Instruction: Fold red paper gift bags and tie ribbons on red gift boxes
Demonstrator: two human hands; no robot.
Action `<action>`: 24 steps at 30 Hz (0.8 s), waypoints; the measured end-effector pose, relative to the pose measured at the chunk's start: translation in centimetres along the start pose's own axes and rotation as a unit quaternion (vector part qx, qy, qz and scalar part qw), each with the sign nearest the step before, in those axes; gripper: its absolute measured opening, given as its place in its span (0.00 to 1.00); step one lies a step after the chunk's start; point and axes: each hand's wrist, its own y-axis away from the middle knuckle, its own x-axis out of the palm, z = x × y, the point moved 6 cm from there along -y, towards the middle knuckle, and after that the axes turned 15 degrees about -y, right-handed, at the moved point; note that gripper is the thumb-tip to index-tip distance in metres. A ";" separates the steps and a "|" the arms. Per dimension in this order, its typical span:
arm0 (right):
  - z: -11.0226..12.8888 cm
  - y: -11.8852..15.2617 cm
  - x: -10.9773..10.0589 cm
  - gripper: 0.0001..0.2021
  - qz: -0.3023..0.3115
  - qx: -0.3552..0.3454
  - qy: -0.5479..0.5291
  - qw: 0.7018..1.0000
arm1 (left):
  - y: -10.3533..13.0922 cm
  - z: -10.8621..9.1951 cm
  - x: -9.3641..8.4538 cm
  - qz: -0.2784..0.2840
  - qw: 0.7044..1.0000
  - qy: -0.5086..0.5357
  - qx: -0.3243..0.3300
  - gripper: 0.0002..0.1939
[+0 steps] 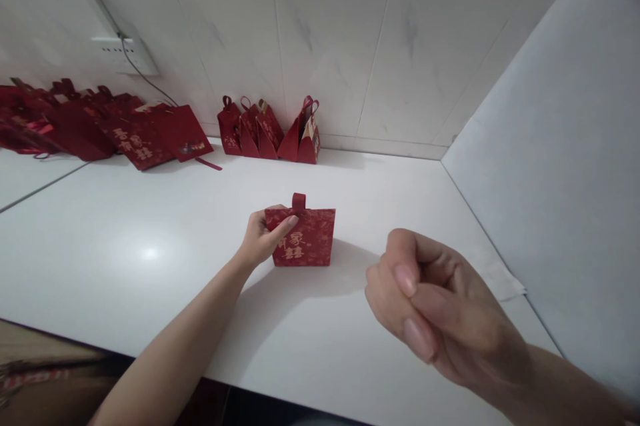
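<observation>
Standing upright near the middle of the white table [150, 206], a red paper box [317, 237] with a looped strap [299, 201] is grasped, front and back, at its upper left corner by the left hand [263, 234]. The right hand [440, 306] is held apart, loosely clenched. Behind, other red boxes [230, 131] are lined up by the tiled wall [325, 33].

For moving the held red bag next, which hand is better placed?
Left, probably: the left hand grips the bag at its upper edge, near the loop. The right hand is curled, apart from the bag.
</observation>
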 end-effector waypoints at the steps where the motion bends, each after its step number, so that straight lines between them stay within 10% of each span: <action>1: 0.1 0.0 0.0 0.05 -0.003 -0.001 0.005 1.000 | 0.0 0.0 0.0 -0.001 1.000 0.000 -0.001 0.17; 24: 0.5 0.4 0.3 0.04 0.019 -0.031 0.061 0.997 | 0.0 -0.2 0.0 -0.001 1.000 -0.001 0.000 0.16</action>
